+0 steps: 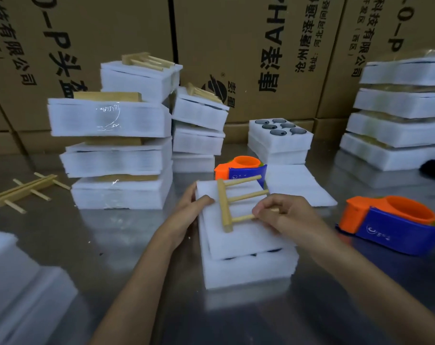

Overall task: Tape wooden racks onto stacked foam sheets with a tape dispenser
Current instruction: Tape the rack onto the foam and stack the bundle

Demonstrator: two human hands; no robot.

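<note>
A wooden rack (232,202) with a thick crossbar and three dowels lies on a stack of white foam sheets (246,250) in the middle of the metal table. My right hand (283,215) pinches the ends of the rack's nearer dowels. My left hand (189,212) grips the stack's left edge, thumb on the top sheet. An orange and blue tape dispenser (395,225) sits to the right of the stack. A second dispenser (238,169) stands just behind it.
Taped foam bundles with racks are piled at the left (112,148) and behind (199,120). More foam stacks stand at the right (398,115). A foam tray with dark round holes (281,135) sits at the back. Loose racks (24,190) lie far left. Cardboard boxes (236,46) wall the back.
</note>
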